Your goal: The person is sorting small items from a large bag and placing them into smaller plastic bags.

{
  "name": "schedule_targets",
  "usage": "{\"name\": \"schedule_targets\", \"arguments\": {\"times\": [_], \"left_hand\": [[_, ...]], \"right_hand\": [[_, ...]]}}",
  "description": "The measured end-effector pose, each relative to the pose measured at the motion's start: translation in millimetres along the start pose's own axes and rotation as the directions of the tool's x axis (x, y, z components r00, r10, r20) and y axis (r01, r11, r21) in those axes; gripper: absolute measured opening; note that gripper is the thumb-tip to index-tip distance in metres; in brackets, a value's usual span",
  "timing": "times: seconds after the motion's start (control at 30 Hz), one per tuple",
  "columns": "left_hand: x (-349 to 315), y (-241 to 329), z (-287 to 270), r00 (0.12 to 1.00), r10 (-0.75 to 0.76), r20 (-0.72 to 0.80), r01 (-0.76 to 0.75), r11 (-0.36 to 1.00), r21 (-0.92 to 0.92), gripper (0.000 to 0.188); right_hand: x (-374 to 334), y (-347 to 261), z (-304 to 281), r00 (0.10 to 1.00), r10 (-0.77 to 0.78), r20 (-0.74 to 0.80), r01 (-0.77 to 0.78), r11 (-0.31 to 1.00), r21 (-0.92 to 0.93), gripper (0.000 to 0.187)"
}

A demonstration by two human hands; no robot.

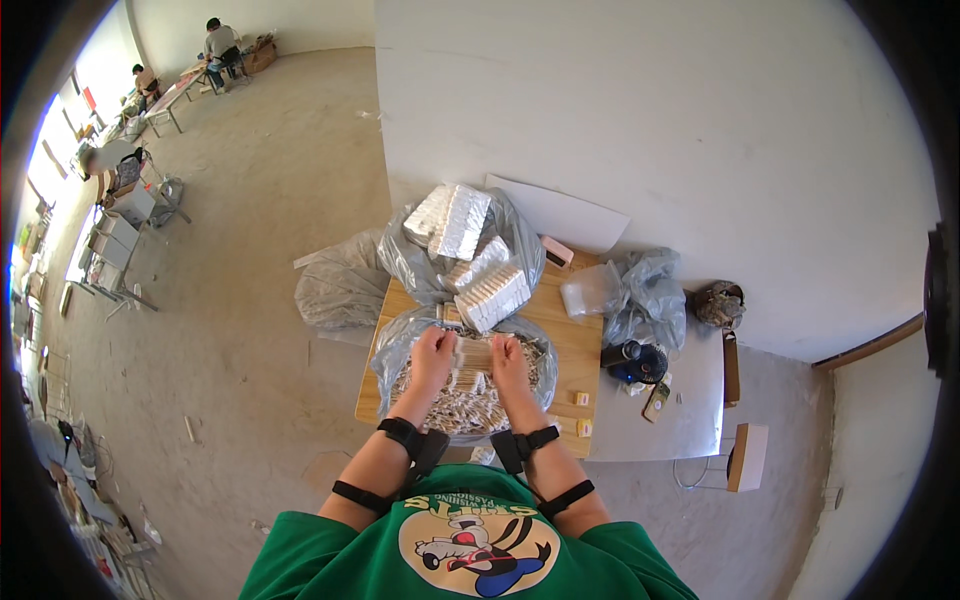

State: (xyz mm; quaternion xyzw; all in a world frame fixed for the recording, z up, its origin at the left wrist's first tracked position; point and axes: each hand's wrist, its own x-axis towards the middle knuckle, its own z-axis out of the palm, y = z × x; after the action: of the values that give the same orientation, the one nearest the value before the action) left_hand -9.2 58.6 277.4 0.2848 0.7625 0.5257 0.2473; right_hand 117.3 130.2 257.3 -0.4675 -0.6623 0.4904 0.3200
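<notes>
A grey plastic bag (545, 375) lies spread on the wooden table (575, 350), full of loose cotton swabs (455, 412) with pale sticks and white tips. Above this heap, my left hand (433, 357) and my right hand (510, 365) face each other with fingers closed. Between them they hold a bundle of cotton swabs (474, 354) by its two sides; single sticks are too small to tell apart. Just beyond my hands, several wrapped white swab packs (493, 297) are stacked in another grey bag (520, 240).
Two small yellow-and-white boxes (583, 428) lie at the table's right edge. On the grey side table (690, 420) are a black round device (645, 364), a phone (657, 397) and a crumpled plastic bag (650, 290). A pink-and-black object (556, 252) lies near the wall. People work far left.
</notes>
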Motion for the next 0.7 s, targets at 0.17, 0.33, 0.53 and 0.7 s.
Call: {"name": "schedule_targets", "arguments": {"times": [0.17, 0.33, 0.53, 0.7], "left_hand": [[-5.0, -2.5, 4.6, 0.967, 0.254, 0.023, -0.255, 0.964, 0.076, 0.016], [2.1, -21.5, 12.0, 0.973, 0.217, -0.078, -0.206, 0.971, 0.125, 0.015], [9.9, -33.2, 6.0, 0.982, 0.152, -0.109, -0.141, 0.985, 0.1, 0.017], [15.7, -48.4, -0.1, 0.988, 0.126, -0.089, -0.107, 0.975, 0.197, 0.019]], "right_hand": [[0.4, -1.8, 1.5, 0.997, 0.081, -0.008, -0.081, 0.983, -0.167, 0.036], [10.5, 27.5, 12.5, 0.997, 0.082, -0.014, -0.082, 0.997, 0.009, 0.034], [22.6, 39.6, 14.5, 0.992, 0.125, -0.026, -0.127, 0.982, -0.142, 0.037], [26.4, 50.1, 10.2, 0.991, 0.126, -0.034, -0.13, 0.969, -0.212, 0.038]]}}
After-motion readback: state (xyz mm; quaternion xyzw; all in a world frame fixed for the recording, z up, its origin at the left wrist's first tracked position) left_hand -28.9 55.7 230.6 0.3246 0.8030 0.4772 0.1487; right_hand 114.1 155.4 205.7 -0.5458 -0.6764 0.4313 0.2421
